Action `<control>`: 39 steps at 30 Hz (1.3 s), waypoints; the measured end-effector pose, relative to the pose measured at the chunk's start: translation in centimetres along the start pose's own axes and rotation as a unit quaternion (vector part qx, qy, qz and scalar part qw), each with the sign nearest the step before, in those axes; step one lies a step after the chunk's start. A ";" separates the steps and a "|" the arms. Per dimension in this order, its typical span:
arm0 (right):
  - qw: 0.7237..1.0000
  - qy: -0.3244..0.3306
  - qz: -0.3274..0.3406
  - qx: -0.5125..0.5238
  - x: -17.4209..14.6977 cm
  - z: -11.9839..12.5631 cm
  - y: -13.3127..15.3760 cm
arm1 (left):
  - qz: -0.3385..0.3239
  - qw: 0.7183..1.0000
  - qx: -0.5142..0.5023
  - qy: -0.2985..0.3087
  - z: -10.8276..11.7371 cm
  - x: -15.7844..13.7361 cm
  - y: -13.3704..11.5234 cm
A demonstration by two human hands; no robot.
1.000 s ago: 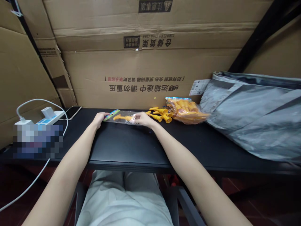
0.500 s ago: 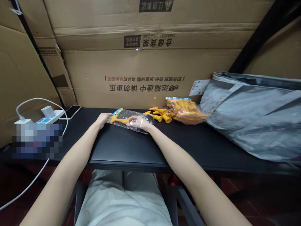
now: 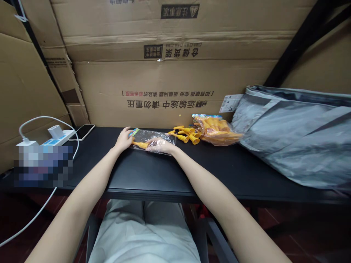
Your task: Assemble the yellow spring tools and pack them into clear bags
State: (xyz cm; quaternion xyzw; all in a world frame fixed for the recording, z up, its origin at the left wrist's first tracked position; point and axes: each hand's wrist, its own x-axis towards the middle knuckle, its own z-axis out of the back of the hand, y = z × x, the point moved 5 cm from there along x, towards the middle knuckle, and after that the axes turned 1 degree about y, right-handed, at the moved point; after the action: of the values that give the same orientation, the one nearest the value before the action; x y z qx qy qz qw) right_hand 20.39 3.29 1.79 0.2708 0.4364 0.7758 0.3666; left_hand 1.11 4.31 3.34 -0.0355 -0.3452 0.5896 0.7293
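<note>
A clear plastic bag (image 3: 167, 137) with a colourful printed header lies on the black table. My left hand (image 3: 124, 139) grips the bag at its header end, covering much of the header. At the middle of the bag my right hand (image 3: 159, 144) is closed around the wide end of a yellow horn-shaped plastic piece (image 3: 140, 145). That hand looks to be inside the film, which glares over its fingers. The narrow end of the piece runs under my left fingers. Just right of the bag lie several loose yellow horn-shaped pieces (image 3: 182, 138).
A filled bag of yellow pieces (image 3: 216, 129) rests behind the loose ones. A large grey bag (image 3: 287, 138) stands at the right. On the left are a phone (image 3: 83, 132), a power strip (image 3: 64, 137) and a white cable (image 3: 38, 215). Cardboard (image 3: 170, 76) walls the back.
My left hand has moved right, over the header and the narrow end of the yellow piece. My right hand stays nearly in place on the wide end.
</note>
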 end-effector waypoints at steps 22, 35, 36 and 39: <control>0.969 -0.187 -0.022 -0.158 0.5 2.9 0.1 | 0.052 0.989 0.030 0.134 -1.4 0.6 3.5; 0.834 -0.267 -0.271 -0.400 -3.2 9.3 -3.1 | 0.071 0.988 0.092 0.107 -0.8 1.0 5.4; 0.839 -0.261 -0.268 -0.394 -3.1 9.3 -3.2 | 0.071 0.987 0.094 0.108 -0.8 1.0 5.5; 0.853 -0.249 -0.264 -0.376 -2.8 8.9 -3.0 | 0.067 0.983 0.114 0.129 -1.0 1.1 5.6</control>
State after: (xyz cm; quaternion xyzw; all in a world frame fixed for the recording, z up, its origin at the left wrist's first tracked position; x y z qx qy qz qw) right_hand 29.59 6.29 3.12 0.1711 0.0602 0.6613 0.7278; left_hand -2.97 7.30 0.49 -0.0510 -0.1755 0.6627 0.7262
